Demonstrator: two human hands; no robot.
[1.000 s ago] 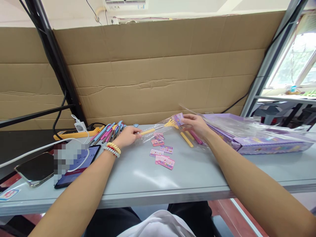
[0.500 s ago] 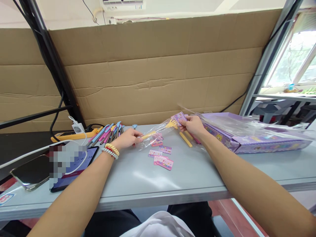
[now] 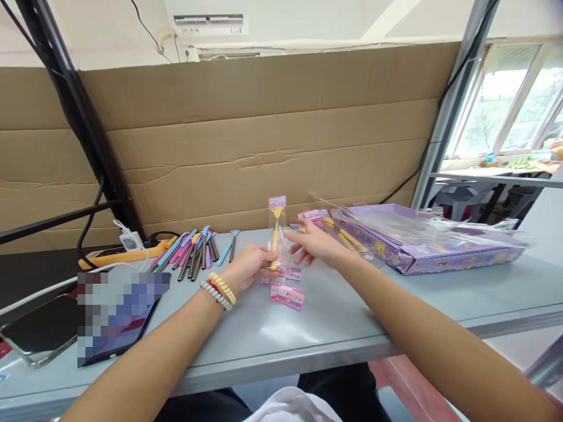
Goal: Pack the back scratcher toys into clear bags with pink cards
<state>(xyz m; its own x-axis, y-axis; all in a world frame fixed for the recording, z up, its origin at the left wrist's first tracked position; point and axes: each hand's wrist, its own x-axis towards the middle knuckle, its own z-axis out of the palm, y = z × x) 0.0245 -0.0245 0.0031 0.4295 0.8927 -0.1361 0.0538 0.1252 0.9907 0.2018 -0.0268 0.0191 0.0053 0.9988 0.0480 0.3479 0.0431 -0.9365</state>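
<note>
Upright in my left hand [image 3: 250, 265] is a yellow back scratcher [image 3: 275, 240] in a clear plastic bag, a purple card [image 3: 277, 201] at its top. My left fingers pinch it near the lower end of the handle. My right hand [image 3: 319, 241] is just to the right of the bag, fingers apart, with nothing seen in it. Small pink and purple cards [image 3: 288, 296] lie on the table below my hands. Beyond my right hand are more bagged yellow back scratchers [image 3: 352, 239] with pink cards [image 3: 313, 215].
Loose back scratchers [image 3: 193, 252] in several colours are piled at the left back. A tablet [image 3: 132, 334], a phone [image 3: 41, 328] and a white cable [image 3: 39, 294] lie at the left. A purple box [image 3: 457, 261] with clear plastic bags [image 3: 409, 225] on it stands at the right.
The bagged back scratcher has gone from slanting between both hands to upright in my left hand. My right hand has let go of the card end, and its fingers have spread.
</note>
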